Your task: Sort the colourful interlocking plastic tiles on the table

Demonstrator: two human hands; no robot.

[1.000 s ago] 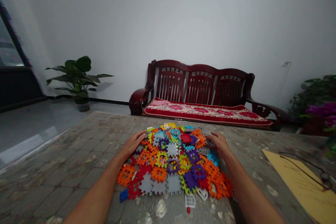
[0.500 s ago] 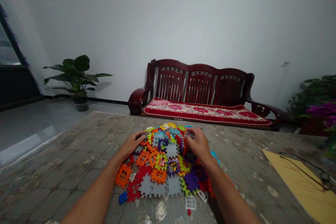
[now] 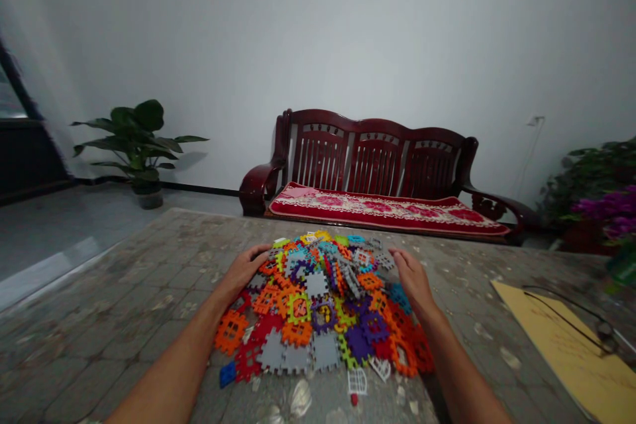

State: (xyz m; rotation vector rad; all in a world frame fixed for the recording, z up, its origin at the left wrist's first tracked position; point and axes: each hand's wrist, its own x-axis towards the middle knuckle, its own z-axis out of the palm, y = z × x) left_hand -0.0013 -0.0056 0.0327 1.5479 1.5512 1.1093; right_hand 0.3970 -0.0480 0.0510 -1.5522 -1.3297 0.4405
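Note:
A heap of colourful plastic interlocking building panels [image 3: 317, 285] lies on the table, with notched edges and some window cut-outs. My left hand [image 3: 244, 273] rests at the heap's left edge, its fingers stretched towards the panels and nothing visibly gripped. On the other side, my right hand [image 3: 413, 279] is just off the heap, fingers extended and holding nothing that I can see. Its fingertips are close to a grey panel [image 3: 384, 262]. Orange panels [image 3: 403, 352] lie beside my right forearm. At the near edge are a white window piece [image 3: 357, 381] and a small red piece [image 3: 354, 399].
A patterned cloth covers the table [image 3: 163, 291]. To the right lies a yellow sheet [image 3: 561, 351] with a dark cable [image 3: 561, 310] across it. Beyond the table stands a dark red wooden bench [image 3: 377, 152]. Potted plants [image 3: 136, 139] stand at both sides.
My right hand has moved right, away from the upper part of the heap, uncovering grey and orange panels there. The left hand stays at the left edge. The view has shifted slightly.

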